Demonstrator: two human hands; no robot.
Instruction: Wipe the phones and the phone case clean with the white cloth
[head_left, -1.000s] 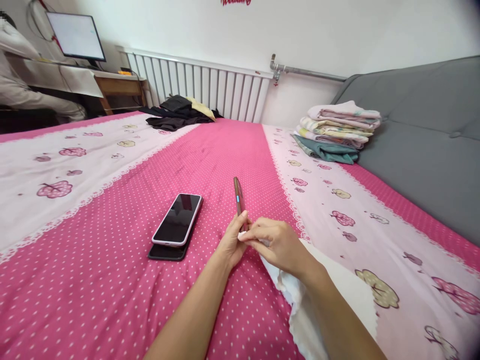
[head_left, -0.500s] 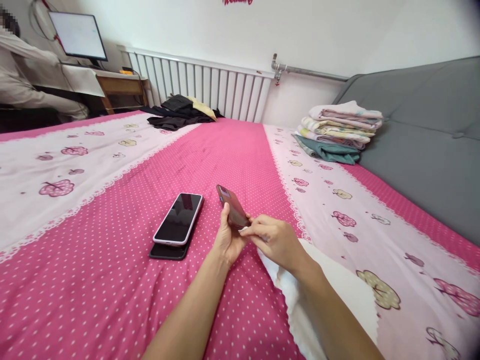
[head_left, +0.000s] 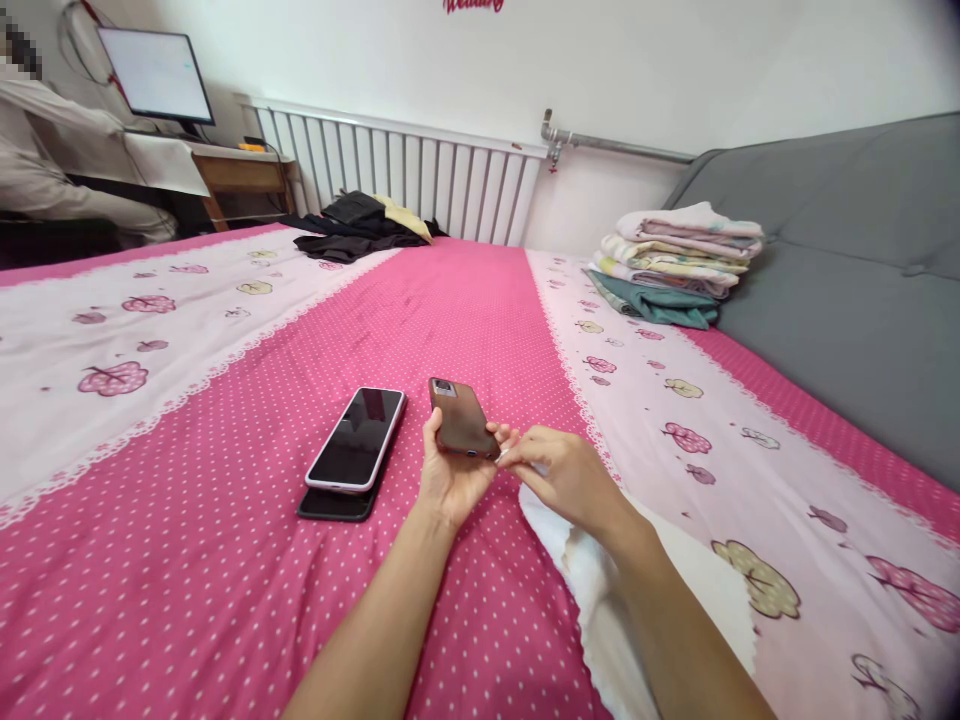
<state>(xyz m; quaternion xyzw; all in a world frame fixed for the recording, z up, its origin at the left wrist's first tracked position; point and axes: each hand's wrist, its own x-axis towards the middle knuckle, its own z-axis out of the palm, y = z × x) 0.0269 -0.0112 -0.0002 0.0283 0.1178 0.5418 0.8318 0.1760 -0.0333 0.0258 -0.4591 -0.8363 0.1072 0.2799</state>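
A brown-backed phone (head_left: 459, 418) is being cradled back-up in the left hand (head_left: 450, 478), with the fingers curled round its edges, over the middle of the pink dotted bedspread (head_left: 187, 580) towards its near edge. A white cloth (head_left: 581, 560) is being pinched in the right hand (head_left: 561, 475) and pressed at the phone's near corner. Wiping of the casing is judged to be the step in hand. Further wiping is judged to be calling for a steady left-hand hold and light pressure. The screen is being hidden underneath, and the cloth's tip is being covered by fingers. Two stacked phones (head_left: 356, 440) are lying just to the left.
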